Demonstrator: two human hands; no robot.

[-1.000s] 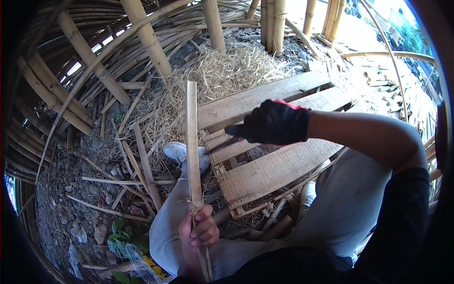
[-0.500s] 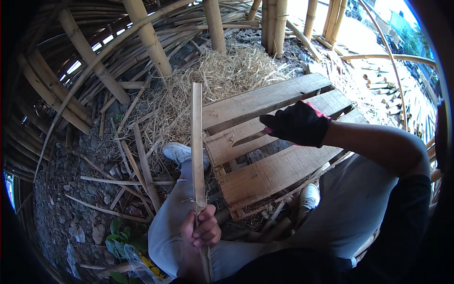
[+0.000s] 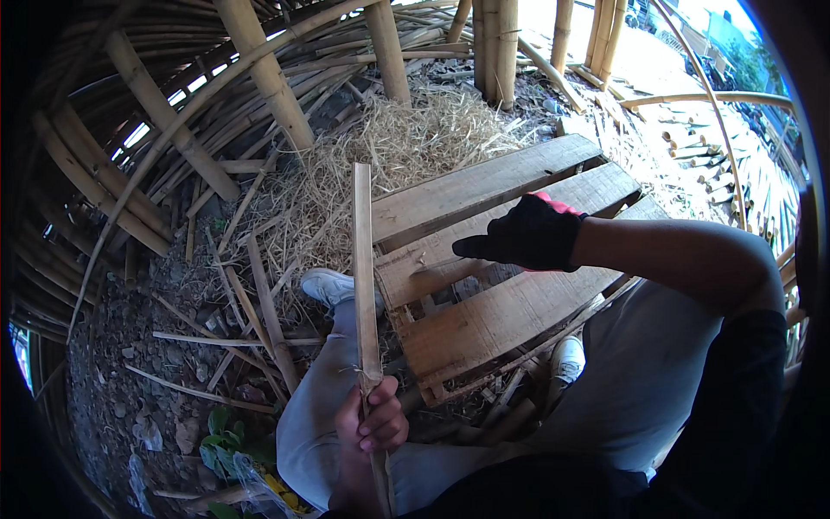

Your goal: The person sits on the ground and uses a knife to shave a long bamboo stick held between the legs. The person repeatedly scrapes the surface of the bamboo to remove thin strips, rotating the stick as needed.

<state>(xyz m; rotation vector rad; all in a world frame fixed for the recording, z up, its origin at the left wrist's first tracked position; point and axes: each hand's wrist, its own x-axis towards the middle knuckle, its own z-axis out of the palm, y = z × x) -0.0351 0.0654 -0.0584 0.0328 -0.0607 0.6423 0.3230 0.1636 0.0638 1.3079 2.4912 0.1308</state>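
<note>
My left hand (image 3: pixel 374 419), bare, is wrapped round the lower part of a long split bamboo strip (image 3: pixel 364 268). The strip stands nearly upright in front of me, its pale inner face showing and some loose fibres just above my fist. Over the wooden pallet (image 3: pixel 484 324) my right hand (image 3: pixel 532 235), in a black and red glove, is closed with its thumb side toward the strip. A knife blade showed at this fist a moment ago; now the blade is hard to make out against the slats. The right hand is apart from the strip.
A heap of pale bamboo shavings (image 3: pixel 406 138) lies behind the pallet. Loose bamboo strips (image 3: pixel 268 303) cross on the stony ground at left. Upright bamboo poles (image 3: pixel 264 73) stand at the back. A leafy plant (image 3: pixel 220 445) is at lower left. My shoes (image 3: pixel 328 285) flank the pallet.
My right hand has moved a little left and turned, so the knife blade no longer shows clearly. The left hand and bamboo strip have shifted slightly down and right in view.
</note>
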